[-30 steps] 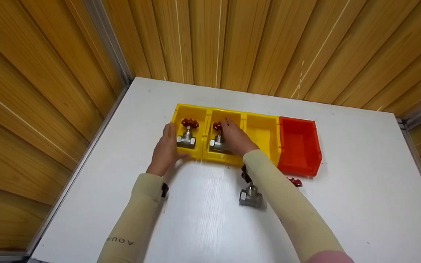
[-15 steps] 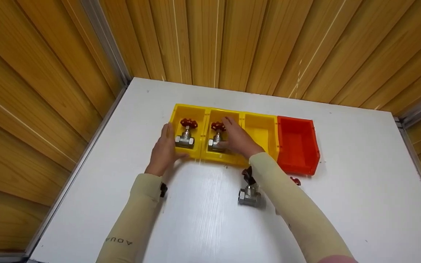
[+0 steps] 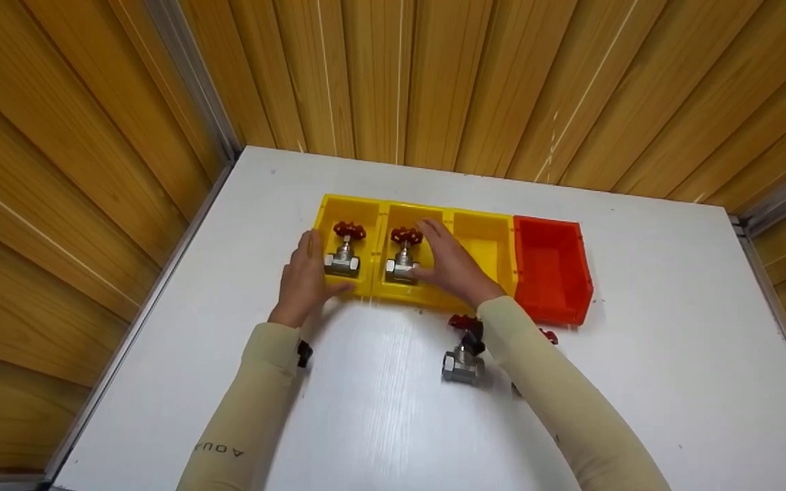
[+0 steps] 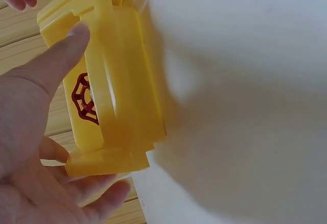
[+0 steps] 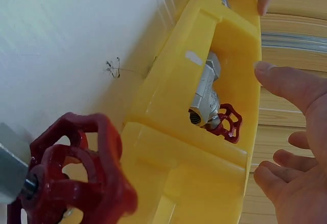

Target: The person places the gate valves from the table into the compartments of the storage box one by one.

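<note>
My left hand [image 3: 301, 279] rests against the left side of the leftmost yellow bin [image 4: 120, 81], thumb along its front rim and fingers by the side wall. Inside that bin lies a gate valve [image 3: 344, 254] with a red handwheel. A second, similar valve [image 3: 403, 258] lies in the adjoining yellow bin [image 5: 173, 76]. Over the right part of this bin is my right hand [image 3: 458, 266], fingers spread and thumb apart; the right wrist view shows a gap between it and the valve. Another valve [image 3: 463, 358] lies on the white table, left of my right forearm.
A third yellow bin [image 3: 482, 239] and a red bin [image 3: 550, 273] continue the row to the right. One more red handwheel [image 3: 548, 335] shows past my right sleeve, its valve mostly hidden. Wood-panelled walls [image 3: 427, 82] border the white table [image 3: 379, 409].
My right hand has let go of the valve in the second bin and drawn back to the right, its fingers opening. My left hand keeps its place at the bin.
</note>
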`<control>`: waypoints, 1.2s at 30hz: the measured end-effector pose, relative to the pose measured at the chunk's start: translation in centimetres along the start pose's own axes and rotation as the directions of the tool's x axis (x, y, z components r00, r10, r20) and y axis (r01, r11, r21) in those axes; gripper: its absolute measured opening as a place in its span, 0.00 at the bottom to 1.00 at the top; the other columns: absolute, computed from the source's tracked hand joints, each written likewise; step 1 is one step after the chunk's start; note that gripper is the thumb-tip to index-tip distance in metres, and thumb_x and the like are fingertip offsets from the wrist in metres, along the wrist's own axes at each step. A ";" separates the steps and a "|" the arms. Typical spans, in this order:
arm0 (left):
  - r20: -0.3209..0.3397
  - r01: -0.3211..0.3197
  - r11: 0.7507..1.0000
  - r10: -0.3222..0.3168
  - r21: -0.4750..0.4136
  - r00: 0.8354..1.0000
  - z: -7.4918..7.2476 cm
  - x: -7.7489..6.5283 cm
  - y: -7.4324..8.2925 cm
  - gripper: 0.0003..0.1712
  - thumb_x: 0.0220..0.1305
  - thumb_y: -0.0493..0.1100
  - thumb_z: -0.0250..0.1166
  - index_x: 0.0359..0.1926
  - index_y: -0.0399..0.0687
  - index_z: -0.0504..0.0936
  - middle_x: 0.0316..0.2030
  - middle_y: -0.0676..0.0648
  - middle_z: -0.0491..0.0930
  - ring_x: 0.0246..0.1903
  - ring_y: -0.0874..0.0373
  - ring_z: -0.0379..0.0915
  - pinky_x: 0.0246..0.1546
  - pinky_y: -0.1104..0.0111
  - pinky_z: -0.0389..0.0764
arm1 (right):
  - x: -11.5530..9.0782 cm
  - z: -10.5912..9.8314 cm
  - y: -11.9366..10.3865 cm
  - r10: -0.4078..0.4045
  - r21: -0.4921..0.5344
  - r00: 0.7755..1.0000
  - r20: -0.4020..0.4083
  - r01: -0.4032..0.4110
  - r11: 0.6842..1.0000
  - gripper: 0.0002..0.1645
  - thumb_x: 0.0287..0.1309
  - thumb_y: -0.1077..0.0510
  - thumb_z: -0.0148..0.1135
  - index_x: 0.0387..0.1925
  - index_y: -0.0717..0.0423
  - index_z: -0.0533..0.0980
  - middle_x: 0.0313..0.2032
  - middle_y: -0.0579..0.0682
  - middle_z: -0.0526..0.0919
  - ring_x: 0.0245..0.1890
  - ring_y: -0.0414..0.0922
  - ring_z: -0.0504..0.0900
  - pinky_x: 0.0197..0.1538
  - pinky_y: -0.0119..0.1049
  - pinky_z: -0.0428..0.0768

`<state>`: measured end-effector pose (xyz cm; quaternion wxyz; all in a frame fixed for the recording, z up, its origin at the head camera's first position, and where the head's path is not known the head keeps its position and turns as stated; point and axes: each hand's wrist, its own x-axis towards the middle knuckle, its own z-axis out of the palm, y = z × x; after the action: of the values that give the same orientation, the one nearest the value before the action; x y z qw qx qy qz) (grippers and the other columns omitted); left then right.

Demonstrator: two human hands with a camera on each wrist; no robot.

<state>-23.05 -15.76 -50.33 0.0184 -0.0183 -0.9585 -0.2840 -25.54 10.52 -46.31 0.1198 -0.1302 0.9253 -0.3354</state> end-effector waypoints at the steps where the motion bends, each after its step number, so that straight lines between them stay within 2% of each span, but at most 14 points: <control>1: -0.009 0.001 1.000 -0.001 0.012 1.000 0.0 0.0 0.2 0.68 0.44 0.59 0.77 0.75 0.42 0.44 0.74 0.39 0.47 0.70 0.43 0.52 0.67 0.48 0.62 | -0.1 -0.1 0.0 -0.004 0.000 1.000 -0.003 0.004 1.000 0.55 0.53 0.49 0.71 0.75 0.38 0.49 0.76 0.43 0.46 0.75 0.48 0.52 0.71 0.49 0.61; 3: -0.032 -0.002 1.000 0.003 0.021 0.999 0.1 0.0 0.5 0.67 0.46 0.60 0.76 0.75 0.42 0.45 0.75 0.38 0.44 0.73 0.42 0.44 0.69 0.46 0.56 | -0.4 -0.2 0.1 -0.011 -0.001 1.000 -0.014 0.011 1.000 0.55 0.52 0.49 0.72 0.75 0.38 0.49 0.76 0.44 0.47 0.75 0.48 0.51 0.71 0.49 0.62; 6: -0.080 -0.041 0.997 0.046 0.059 0.996 0.4 -0.1 1.2 0.61 0.49 0.62 0.73 0.74 0.42 0.51 0.75 0.37 0.45 0.74 0.42 0.41 0.70 0.46 0.52 | -1.0 -0.5 0.2 -0.021 -0.013 0.999 -0.032 0.020 1.000 0.55 0.52 0.48 0.72 0.75 0.37 0.50 0.76 0.44 0.47 0.76 0.49 0.50 0.71 0.49 0.62; 11: -0.163 -0.116 0.986 0.135 0.117 0.977 0.7 -0.1 2.2 0.47 0.55 0.62 0.69 0.67 0.41 0.65 0.70 0.38 0.57 0.69 0.44 0.53 0.64 0.50 0.58 | -2.2 -0.7 0.8 -0.035 -0.015 0.998 -0.051 0.034 0.999 0.55 0.52 0.47 0.72 0.75 0.34 0.49 0.76 0.45 0.48 0.76 0.50 0.50 0.70 0.50 0.64; 15: -0.191 -0.133 0.983 0.156 0.129 0.969 0.9 -0.2 2.9 0.40 0.59 0.60 0.67 0.64 0.42 0.70 0.63 0.40 0.66 0.60 0.46 0.62 0.55 0.56 0.63 | -3.1 -1.0 1.5 -0.037 -0.003 0.998 -0.058 0.037 0.999 0.55 0.52 0.47 0.72 0.74 0.33 0.48 0.76 0.44 0.47 0.76 0.50 0.51 0.69 0.51 0.65; 18: -0.169 -0.135 0.984 0.154 0.118 0.974 1.1 -0.3 3.2 0.35 0.62 0.58 0.65 0.64 0.44 0.71 0.56 0.43 0.71 0.54 0.48 0.66 0.51 0.58 0.64 | -3.7 -1.2 1.8 -0.041 -0.009 0.997 -0.065 0.041 0.999 0.55 0.52 0.47 0.71 0.75 0.34 0.48 0.76 0.43 0.48 0.75 0.50 0.52 0.69 0.50 0.65; 22: -0.111 -0.143 0.988 0.148 0.054 0.983 1.3 -0.4 3.6 0.32 0.65 0.56 0.62 0.65 0.46 0.70 0.53 0.44 0.76 0.50 0.49 0.70 0.56 0.58 0.70 | -4.4 -1.3 2.2 -0.047 -0.028 0.996 -0.077 0.045 0.999 0.55 0.53 0.46 0.71 0.75 0.37 0.49 0.75 0.45 0.50 0.75 0.50 0.53 0.69 0.50 0.65; 26: -0.062 -0.159 0.987 0.156 -0.034 0.986 1.5 -0.5 3.8 0.31 0.66 0.53 0.62 0.66 0.47 0.69 0.40 0.45 0.79 0.38 0.53 0.73 0.44 0.61 0.77 | -5.1 -1.4 2.8 -0.052 -0.033 0.995 -0.084 0.049 0.998 0.54 0.53 0.45 0.70 0.75 0.39 0.50 0.75 0.46 0.51 0.74 0.51 0.55 0.68 0.52 0.65; 29: -0.042 -0.173 0.984 0.170 -0.054 0.984 1.7 -0.6 3.9 0.30 0.66 0.52 0.62 0.66 0.46 0.69 0.32 0.47 0.76 0.30 0.55 0.69 0.35 0.64 0.74 | -5.6 -1.4 3.3 -0.052 -0.022 0.995 -0.083 0.051 0.998 0.54 0.54 0.45 0.70 0.75 0.41 0.50 0.75 0.46 0.51 0.74 0.52 0.54 0.69 0.53 0.64; 33: -0.031 -0.182 0.982 0.181 -0.053 0.983 1.9 -0.7 4.2 0.28 0.67 0.53 0.61 0.64 0.46 0.70 0.31 0.48 0.75 0.29 0.56 0.68 0.33 0.65 0.73 | -6.3 -1.2 3.8 -0.025 -0.007 0.996 -0.081 0.025 1.000 0.54 0.54 0.45 0.70 0.75 0.38 0.50 0.75 0.45 0.51 0.74 0.51 0.54 0.69 0.53 0.64; 36: -0.024 -0.180 0.983 0.179 -0.048 0.984 2.1 -0.8 4.6 0.27 0.67 0.54 0.61 0.62 0.48 0.71 0.29 0.50 0.75 0.28 0.56 0.69 0.31 0.66 0.73 | -6.9 -1.1 4.2 0.001 -0.005 0.997 -0.081 -0.001 1.000 0.54 0.53 0.40 0.69 0.74 0.33 0.49 0.75 0.43 0.51 0.74 0.50 0.53 0.69 0.53 0.64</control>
<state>-22.09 -10.74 -49.64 0.0530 -0.1022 -0.9453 -0.3053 -20.12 16.51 -47.26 0.0820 -0.1164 0.9303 -0.3379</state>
